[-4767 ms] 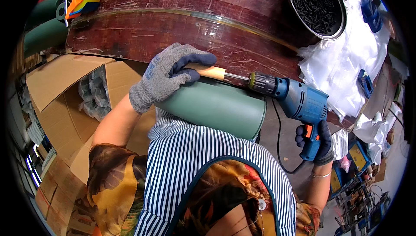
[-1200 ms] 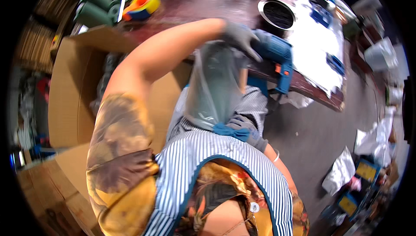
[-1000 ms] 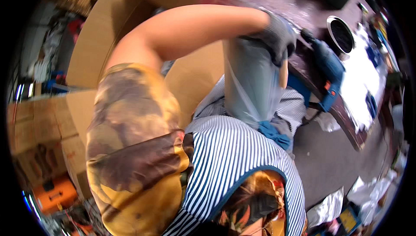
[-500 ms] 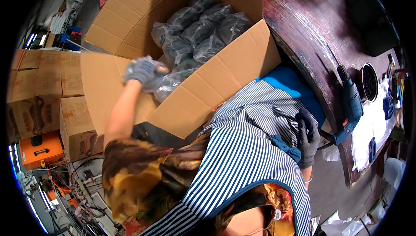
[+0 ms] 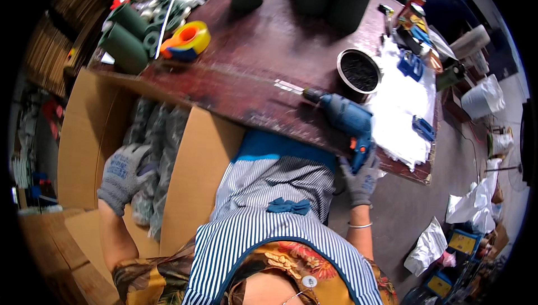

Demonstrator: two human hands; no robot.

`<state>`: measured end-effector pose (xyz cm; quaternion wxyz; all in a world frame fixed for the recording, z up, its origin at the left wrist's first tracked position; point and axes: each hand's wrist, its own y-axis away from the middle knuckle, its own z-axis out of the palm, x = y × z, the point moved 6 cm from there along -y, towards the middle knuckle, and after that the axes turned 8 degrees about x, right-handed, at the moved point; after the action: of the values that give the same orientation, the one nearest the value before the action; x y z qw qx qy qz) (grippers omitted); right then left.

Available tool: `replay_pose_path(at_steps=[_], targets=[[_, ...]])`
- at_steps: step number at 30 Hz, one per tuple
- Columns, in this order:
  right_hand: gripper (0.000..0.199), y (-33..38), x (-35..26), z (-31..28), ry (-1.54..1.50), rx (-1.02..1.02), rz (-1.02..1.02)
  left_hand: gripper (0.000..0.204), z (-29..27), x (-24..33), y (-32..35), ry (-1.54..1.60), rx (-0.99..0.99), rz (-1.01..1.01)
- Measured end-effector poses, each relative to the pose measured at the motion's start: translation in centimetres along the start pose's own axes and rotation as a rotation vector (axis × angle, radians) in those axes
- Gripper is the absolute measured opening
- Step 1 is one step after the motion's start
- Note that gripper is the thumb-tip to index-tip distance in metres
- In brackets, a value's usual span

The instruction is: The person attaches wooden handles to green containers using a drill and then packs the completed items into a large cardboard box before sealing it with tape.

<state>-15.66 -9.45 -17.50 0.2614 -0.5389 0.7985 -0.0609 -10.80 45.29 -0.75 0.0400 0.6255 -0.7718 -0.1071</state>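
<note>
My left hand [image 5: 126,173], in a grey knitted glove, hovers over the open cardboard box [image 5: 193,176]. Its fingers are loosely bent and apart, with nothing visible in them. Beside it in the box lie several dark items wrapped in clear plastic [image 5: 162,165]. At the table's front edge, my gloved right hand [image 5: 361,184] has its fingers around the lower end of the handle of a blue power drill [image 5: 344,114]. The drill lies on the tabletop, its bit pointing left. The palm side of the right hand is hidden.
On the dark red table [image 5: 252,69] stand a round tub of black screws or similar bits [image 5: 358,72], a yellow tape roll [image 5: 193,38] and several dark green cylinders [image 5: 350,2]. White sheets [image 5: 395,109] cover its right end. Crumpled white plastic [image 5: 426,249] lies on the floor.
My view has swung right toward the table. My left hand has drawn back from the wrapped items; my right hand has gone from my lap to the drill's handle.
</note>
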Motion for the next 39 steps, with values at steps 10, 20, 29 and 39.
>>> replay_pose_path(at_steps=[10,20,29,39], targets=[[0.088,-0.5,-0.6,-2.3,-0.133,-0.038,0.199,0.082,-17.6,36.0,-47.8,0.331,0.996,0.545],[0.101,0.1,2.0,-2.8,-0.136,-0.184,0.306,0.083,-20.9,42.9,-54.1,0.401,0.556,0.455],[0.104,-2.3,3.1,-0.7,-0.330,-0.206,0.332,0.095,-17.3,32.2,-45.1,0.364,0.530,0.427],[0.098,2.6,8.3,-4.3,-0.245,0.064,0.231,0.095,-8.8,15.5,-11.7,1.422,0.349,0.199]])
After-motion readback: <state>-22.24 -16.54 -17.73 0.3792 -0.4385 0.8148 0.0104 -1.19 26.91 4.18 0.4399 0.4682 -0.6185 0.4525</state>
